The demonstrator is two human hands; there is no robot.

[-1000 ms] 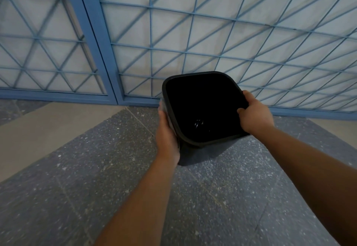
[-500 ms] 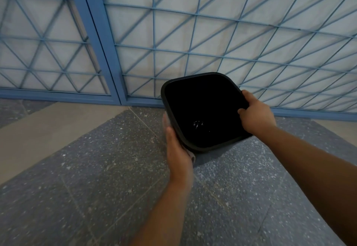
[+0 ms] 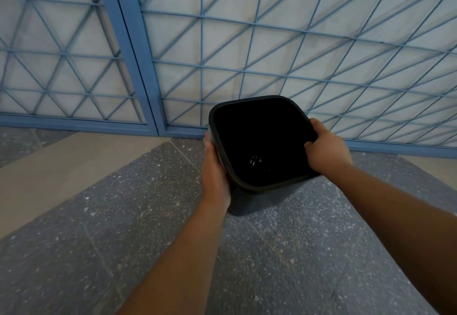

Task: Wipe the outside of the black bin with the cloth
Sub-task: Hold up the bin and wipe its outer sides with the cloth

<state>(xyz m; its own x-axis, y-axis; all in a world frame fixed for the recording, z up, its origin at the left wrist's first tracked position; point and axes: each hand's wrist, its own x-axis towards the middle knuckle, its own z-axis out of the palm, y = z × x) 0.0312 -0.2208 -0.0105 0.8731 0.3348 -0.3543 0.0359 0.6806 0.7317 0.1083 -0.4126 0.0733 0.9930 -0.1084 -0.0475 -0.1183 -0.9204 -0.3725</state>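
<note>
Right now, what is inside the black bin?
The bin is dark inside; only a small shiny glint shows near the bottom. What it is cannot be told. The right hand covers part of the rim.

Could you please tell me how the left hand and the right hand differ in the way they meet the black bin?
The left hand lies flat along the outside wall of the bin, below the rim; the right hand curls over the rim in a firm grip. The left hand's fingers point away along the side, while the right hand's thumb sits inside the opening. Both touch the bin at once, on opposite sides.
</note>
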